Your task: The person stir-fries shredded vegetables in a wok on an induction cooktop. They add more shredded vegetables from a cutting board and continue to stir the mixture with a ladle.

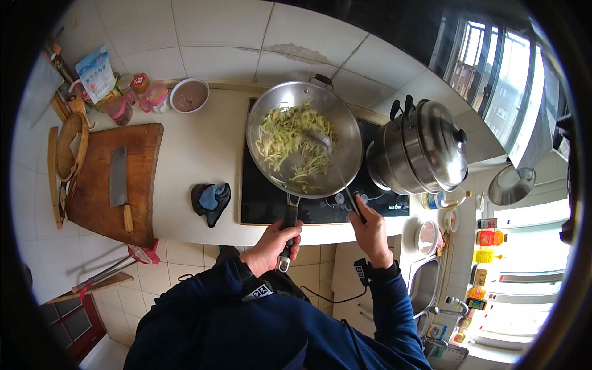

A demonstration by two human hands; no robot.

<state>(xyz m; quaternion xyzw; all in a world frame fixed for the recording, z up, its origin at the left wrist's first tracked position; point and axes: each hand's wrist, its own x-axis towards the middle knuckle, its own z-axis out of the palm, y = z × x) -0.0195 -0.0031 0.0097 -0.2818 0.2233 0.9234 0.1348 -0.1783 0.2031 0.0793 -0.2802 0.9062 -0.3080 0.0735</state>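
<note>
My left hand (273, 245) is closed around the black handle of a stainless steel wok (344, 173), which stands on the black glass hob (263, 208). Shredded pale green vegetable (286, 134) lies in the wok, mostly towards its left and middle. My right hand (371, 231) grips the dark handle of a metal cooking spatula or ladle (342, 175); its blurred head is among the shreds, so its exact shape cannot be told. Right of the wok stands a lidded stainless steel steamer pot (400, 152).
Left on the counter are a wooden cutting board (92, 185) with a cleaver (119, 178), a dark and blue cloth (212, 199), a bowl of brownish liquid (189, 95) and jars (157, 96). A sink (424, 284), a bowl (427, 237) and bottles (490, 238) are at the right.
</note>
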